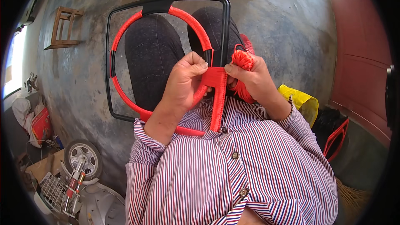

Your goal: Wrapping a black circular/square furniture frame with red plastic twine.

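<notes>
Across my lap lies a black rounded-rectangular frame (226,25) with a round ring (123,96) inside it. Red cord wraps most of the ring, and bare black shows in short stretches. A flat red woven band (215,76) joins the ring to the frame's right side, and the wrapping runs on down that side. My left hand (183,81) is closed on the ring at the band's left edge, thumb on top. My right hand (260,79) grips a bundle of red cord (243,60) just right of the frame, thumb tip at the band's edge. Some fingertips are hidden underneath.
A small wooden stool (62,29) stands at the far left on the concrete floor. A scooter wheel (83,158) is at the lower left. To my right are a yellow bag (298,102) and a red-edged black item (336,137), near a red door (358,37).
</notes>
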